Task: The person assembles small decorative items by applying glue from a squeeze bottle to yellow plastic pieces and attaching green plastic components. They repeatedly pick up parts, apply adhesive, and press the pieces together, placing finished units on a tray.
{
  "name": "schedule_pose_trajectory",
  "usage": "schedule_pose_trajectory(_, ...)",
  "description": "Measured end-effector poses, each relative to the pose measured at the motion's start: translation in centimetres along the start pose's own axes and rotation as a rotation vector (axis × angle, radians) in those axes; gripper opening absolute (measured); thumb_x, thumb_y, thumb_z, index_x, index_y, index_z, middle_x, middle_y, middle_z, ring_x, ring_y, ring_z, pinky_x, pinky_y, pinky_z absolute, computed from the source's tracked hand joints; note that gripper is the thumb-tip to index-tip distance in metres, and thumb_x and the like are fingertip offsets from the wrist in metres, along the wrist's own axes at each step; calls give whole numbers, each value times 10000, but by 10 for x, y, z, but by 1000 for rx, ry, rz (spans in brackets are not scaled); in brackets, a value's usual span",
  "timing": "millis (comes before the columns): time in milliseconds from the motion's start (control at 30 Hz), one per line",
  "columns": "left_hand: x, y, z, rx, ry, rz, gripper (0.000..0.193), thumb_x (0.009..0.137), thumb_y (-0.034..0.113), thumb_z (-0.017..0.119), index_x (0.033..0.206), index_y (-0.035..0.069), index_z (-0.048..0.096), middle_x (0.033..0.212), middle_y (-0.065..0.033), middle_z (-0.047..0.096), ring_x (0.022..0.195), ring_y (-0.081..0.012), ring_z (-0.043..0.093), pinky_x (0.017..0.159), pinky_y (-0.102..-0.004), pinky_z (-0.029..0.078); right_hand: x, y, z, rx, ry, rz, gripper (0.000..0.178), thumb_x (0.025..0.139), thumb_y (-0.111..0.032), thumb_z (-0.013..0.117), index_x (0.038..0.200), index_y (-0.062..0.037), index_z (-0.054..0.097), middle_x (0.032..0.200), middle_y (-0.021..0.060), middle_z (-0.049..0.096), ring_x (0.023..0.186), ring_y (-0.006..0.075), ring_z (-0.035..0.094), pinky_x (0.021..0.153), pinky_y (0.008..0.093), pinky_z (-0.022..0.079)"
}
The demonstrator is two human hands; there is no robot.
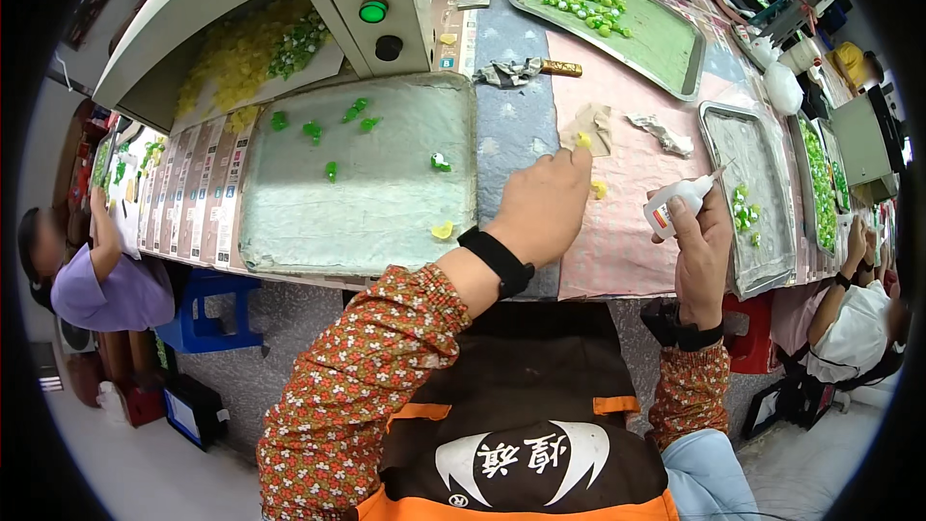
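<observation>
My left hand [540,203], a black band round its wrist, reaches over the pink cloth [617,251] with thumb and fingers closed. A small translucent yellow piece [584,140] shows at its fingertips, in front of a beige cloth scrap [600,125]. Close beside the fingers lies a second yellow piece [599,190]. On the right, my right hand [702,256] grips a small white glue bottle [675,206], tilted with its thin nozzle pointing up and right. Its fingers wrap the bottle, and the thumb rests on the front.
A cloth-lined tray [386,203] on the left bears scattered green pieces and a yellow one. Behind it stands a machine [395,0] with lit red and green buttons. At the right is a narrow tray [772,150]; a larger tray [666,48] lies farther back. People work on both sides.
</observation>
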State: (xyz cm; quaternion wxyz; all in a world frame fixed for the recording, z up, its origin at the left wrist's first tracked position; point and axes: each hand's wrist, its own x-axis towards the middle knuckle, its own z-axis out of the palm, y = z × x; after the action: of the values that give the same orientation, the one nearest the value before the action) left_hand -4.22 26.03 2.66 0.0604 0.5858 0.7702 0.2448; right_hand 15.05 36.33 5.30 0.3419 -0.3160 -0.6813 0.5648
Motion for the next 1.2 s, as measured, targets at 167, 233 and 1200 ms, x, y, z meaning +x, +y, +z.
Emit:
schedule_pose_trajectory(167,33,-17,-28,-472,33,-247,192,949,180,577,1065,44,507,816,-217,668,832,-435,660,728,-509,501,-5,1,3,163,2,87,262,1019,-188,592,1210,-16,544,1002,81,658,856,136,645,631,276,547)
schedule_pose_trajectory(233,43,-22,-29,-454,47,-257,223,957,217,584,1088,53,512,813,-222,673,837,-447,662,730,-509,498,-6,-3,9,203,-9,97,274,1020,-206,584,1212,-17,536,985,84,651,853,143,647,627,285,557)
schedule_pose_trajectory(1200,55,-30,-1,-73,-161,30,306,985,303,608,1099,58,464,867,-227,677,850,-445,661,746,-532,506,-14,19,10,176,-29,116,228,1007,-156,582,1179,-17,524,885,68,641,726,122,634,601,265,542)
